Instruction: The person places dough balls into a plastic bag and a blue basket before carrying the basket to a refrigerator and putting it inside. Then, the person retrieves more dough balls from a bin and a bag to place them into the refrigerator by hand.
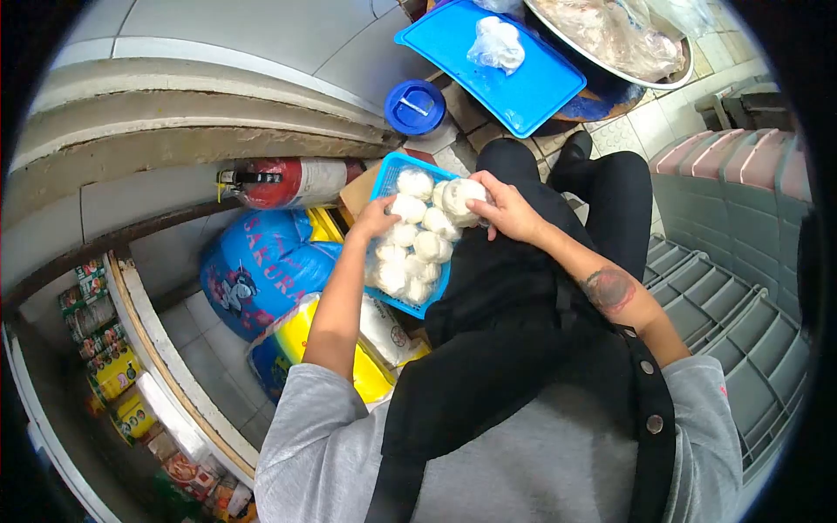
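A light-blue plastic basket (443, 292) holds several round white balls (432, 247) in clear plastic wrap. My right hand (509, 209) grips one wrapped white ball (464, 199) over the basket's upper right part, thumb and fingers around its right side. My left hand (373, 218) is at the basket's left side, its fingertips against another wrapped ball (407, 208). The left fingers are bent and partly hidden, so whether they grip that ball is unclear. The basket stands beside my lap, close to the black apron (497, 279).
A blue lid (532, 87) bears a small white bag (497, 45). Beyond it is a large metal bowl (684, 77) of bagged food. A blue-lidded container (415, 107), a fire extinguisher (296, 182) and a blue sack (261, 270) lie leftward. Grey crates (724, 322) stand right.
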Demonstrator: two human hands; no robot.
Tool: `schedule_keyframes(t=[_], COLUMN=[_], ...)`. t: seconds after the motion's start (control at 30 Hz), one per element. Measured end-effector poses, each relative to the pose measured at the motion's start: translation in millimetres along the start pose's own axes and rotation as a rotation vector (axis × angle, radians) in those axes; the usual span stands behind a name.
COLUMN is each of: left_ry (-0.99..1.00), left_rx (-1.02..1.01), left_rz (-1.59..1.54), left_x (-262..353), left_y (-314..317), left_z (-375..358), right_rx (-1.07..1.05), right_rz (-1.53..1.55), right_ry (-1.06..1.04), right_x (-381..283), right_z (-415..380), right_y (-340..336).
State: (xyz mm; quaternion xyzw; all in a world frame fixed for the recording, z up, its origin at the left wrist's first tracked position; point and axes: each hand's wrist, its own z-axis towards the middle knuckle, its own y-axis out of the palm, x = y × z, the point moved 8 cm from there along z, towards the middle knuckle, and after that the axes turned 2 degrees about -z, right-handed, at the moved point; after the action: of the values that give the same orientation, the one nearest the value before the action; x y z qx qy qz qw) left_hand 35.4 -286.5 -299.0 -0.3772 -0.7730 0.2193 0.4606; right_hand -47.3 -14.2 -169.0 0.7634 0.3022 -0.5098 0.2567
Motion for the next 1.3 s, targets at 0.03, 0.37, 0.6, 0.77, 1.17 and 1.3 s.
schedule_keyframes(t=[0.03, 0.37, 0.6, 0.77, 1.17, 1.3], left_ry=[0.023, -0.052, -0.248, -0.099, -0.275, -0.216], left_rx=[-0.005, 0.455, 0.032, 0.221, 0.461, 0.298], left_rz=[-0.026, -0.373, -0.939, -0.559, -0.578, -0.816], left_x=[-5.7, 10.5, -14.5, -9.8, -14.7, -53.4], left_y=[1.1, 1.7, 17.5, 34.4, 18.3, 56.7], left_z=[1.0, 26.1, 41.3, 41.0, 7.0, 30.1], right_rx=[-0.004, 0.004, 0.005, -0.004, -0.016, 0.044], right_rz=[-0.011, 0.046, 0.061, 0.076, 0.109, 0.013], right_ry=[0.015, 0.003, -0.007, 0.011, 0.037, 0.059], right_x=[-1.3, 7.6, 8.6, 10.1, 11.3, -4.4], right_z=[-0.4, 5.2, 10.0, 10.2, 13.7, 22.4], right_y=[0.0, 0.9, 2.2, 1.6, 3.7, 4.8])
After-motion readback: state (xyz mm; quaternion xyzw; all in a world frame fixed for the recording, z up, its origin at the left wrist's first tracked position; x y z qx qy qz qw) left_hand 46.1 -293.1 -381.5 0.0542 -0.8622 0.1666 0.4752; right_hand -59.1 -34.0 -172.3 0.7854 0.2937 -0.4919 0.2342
